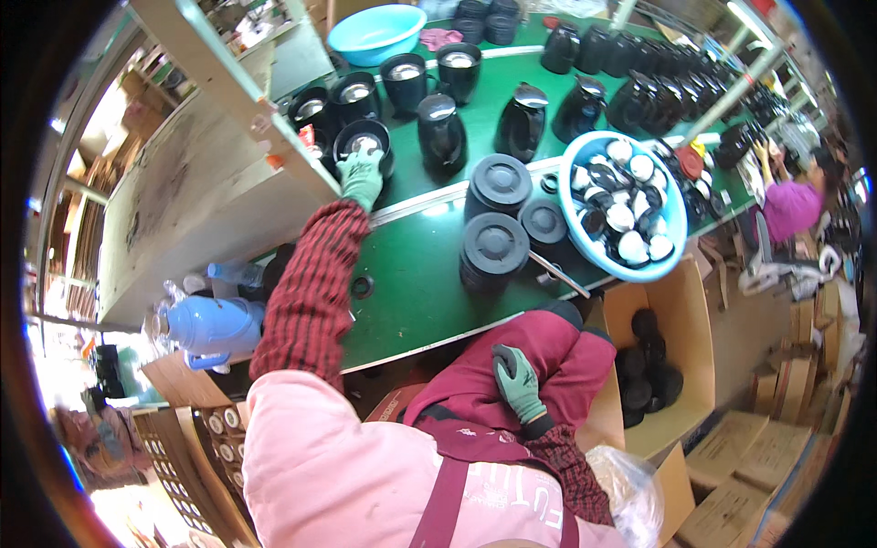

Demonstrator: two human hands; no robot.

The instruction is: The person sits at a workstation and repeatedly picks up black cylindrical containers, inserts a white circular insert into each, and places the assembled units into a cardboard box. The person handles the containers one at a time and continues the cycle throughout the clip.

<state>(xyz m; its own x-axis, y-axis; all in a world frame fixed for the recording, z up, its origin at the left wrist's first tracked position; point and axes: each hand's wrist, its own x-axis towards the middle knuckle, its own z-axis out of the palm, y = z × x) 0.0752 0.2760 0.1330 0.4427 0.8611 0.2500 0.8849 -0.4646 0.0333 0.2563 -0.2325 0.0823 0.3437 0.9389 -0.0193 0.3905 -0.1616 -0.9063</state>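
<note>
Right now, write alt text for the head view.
The gloved left hand is at the top of a black jug on a green bench; the gloved right hand is over the lap. Nearby stand more black jugs and a blue basin of small parts.

A long, flat, green-topped workbench [411, 306] runs across the room. At its left stand a pale, scuffed board panel [196, 205] and a pale upright post [215, 68]. A straight white tube light [749, 23] glows upper right; brown cardboard cartons [754, 452] line the floor.
</note>
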